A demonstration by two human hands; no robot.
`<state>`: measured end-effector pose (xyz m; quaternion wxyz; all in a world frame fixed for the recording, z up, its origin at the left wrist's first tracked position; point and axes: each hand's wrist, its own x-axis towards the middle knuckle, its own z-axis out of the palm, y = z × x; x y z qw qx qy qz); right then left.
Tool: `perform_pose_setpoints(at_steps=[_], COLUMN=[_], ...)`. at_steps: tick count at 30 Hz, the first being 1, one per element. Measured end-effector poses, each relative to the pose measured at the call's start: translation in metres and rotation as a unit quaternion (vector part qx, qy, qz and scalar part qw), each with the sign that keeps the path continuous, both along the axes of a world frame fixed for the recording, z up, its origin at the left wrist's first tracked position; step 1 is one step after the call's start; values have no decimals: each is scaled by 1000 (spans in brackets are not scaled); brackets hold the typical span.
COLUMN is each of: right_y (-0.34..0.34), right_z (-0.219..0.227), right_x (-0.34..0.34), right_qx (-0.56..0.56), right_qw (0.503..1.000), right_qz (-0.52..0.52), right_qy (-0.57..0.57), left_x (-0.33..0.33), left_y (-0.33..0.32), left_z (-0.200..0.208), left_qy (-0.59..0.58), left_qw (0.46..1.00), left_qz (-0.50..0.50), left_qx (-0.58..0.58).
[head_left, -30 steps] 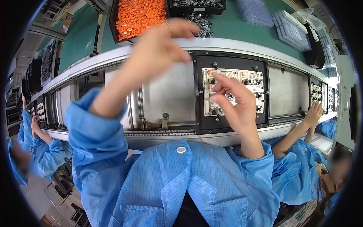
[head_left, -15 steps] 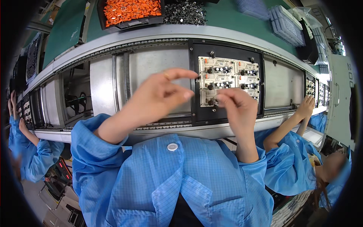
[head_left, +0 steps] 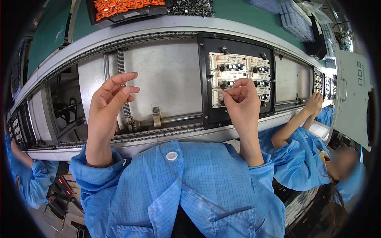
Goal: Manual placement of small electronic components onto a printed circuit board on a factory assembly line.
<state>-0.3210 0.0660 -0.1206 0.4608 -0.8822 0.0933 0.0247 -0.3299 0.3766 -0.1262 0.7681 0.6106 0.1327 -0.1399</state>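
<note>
Several cream circuit boards (head_left: 233, 68), carrying black cylindrical capacitors and small orange parts, lie in a black carrier frame (head_left: 204, 99) on the conveyor. Over the lower left board, my right hand (head_left: 244, 101) pinches a small orange component (head_left: 224, 91) between thumb and index finger. That component is at the board's surface; whether it is seated is hidden by the fingertips. My left hand (head_left: 109, 99) hovers above the metal conveyor bed, left of the carrier. Its thumb and index finger are apart, and nothing shows between them.
Beyond the rail (head_left: 158, 27), a black bin (head_left: 131, 16) of orange components stands beside a pile of black parts (head_left: 191, 8) on the green bench. Blue plastic trays (head_left: 295, 22) are stacked at the far right. Co-workers' hands (head_left: 314, 103) work along the line on both sides.
My left hand has drawn back leftward from the carrier. My right hand has moved slightly up over the lower left board, its orange component now visible. The whole view has shifted a little.
</note>
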Motion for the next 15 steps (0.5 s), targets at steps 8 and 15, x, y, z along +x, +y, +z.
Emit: perform_pose_setpoints(at_steps=[8, 15], right_y=[-1, 0], right_z=[5, 3], right_x=[9, 8], right_qx=[-5, -39], right_qw=[997, 997], right_qz=[-31, -15], right_qy=[70, 67], left_x=[-7, -13], left_y=[3, 3], left_z=[0, 0], left_qy=[-27, -23], left_qw=[999, 999], left_qz=[6, 4], left_qx=[18, 25])
